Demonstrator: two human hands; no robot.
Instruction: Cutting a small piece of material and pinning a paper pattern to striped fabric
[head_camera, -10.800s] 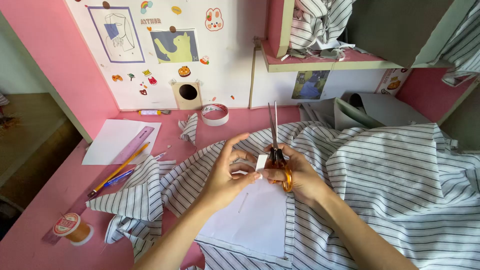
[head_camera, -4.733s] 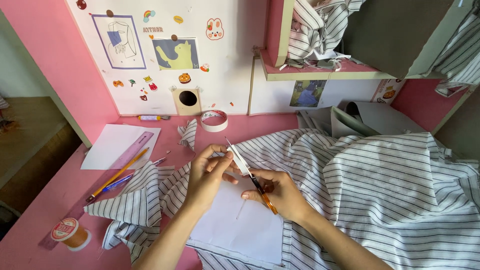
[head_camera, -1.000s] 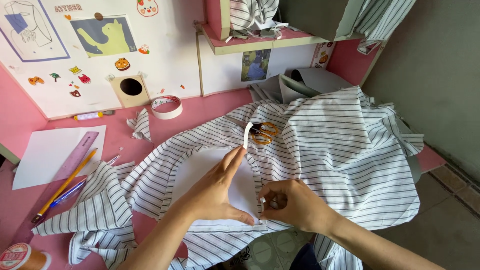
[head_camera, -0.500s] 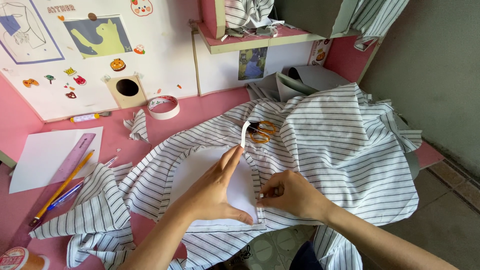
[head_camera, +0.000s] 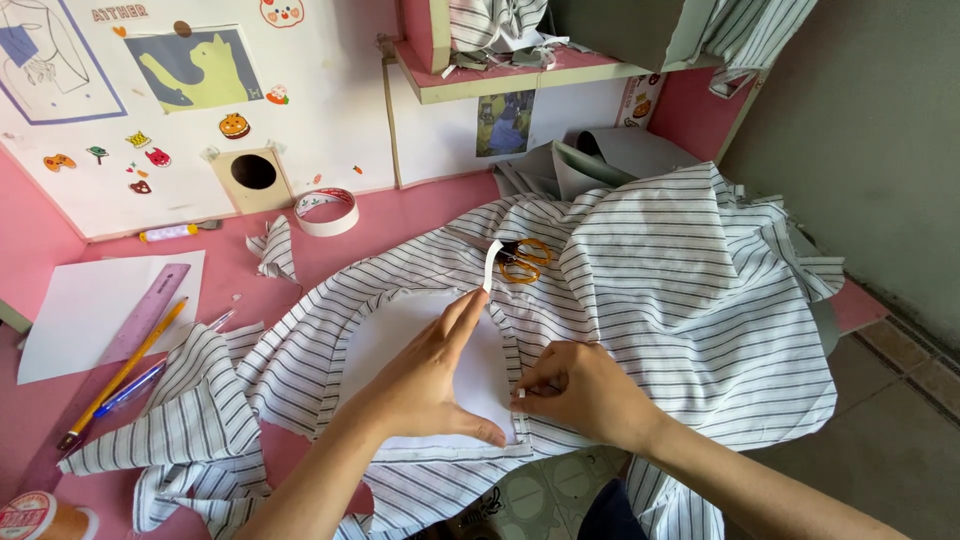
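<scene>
My left hand (head_camera: 428, 378) lies flat, fingers together, on a white paper pattern piece (head_camera: 400, 330) that rests on black-and-white striped fabric (head_camera: 680, 290). My right hand (head_camera: 580, 390) pinches at the paper's right edge, where paper and fabric meet, its fingertips closed on something small and white. Orange-handled scissors (head_camera: 522, 260) lie set down on the fabric beyond both hands. A thin white strip (head_camera: 491, 265) stands curled beside them.
A pink desk (head_camera: 400, 215) holds a tape roll (head_camera: 327, 211), a purple ruler (head_camera: 135, 322), a pencil (head_camera: 120, 372), a white sheet (head_camera: 90, 305), a thread spool (head_camera: 40, 518) and a striped scrap (head_camera: 272, 250). A sticker-covered white board (head_camera: 200, 90) backs the desk. A shelf (head_camera: 520, 70) holds more fabric.
The scissors left my right hand and now lie on the fabric. Both hands moved onto the paper's lower right edge. The view shifted right.
</scene>
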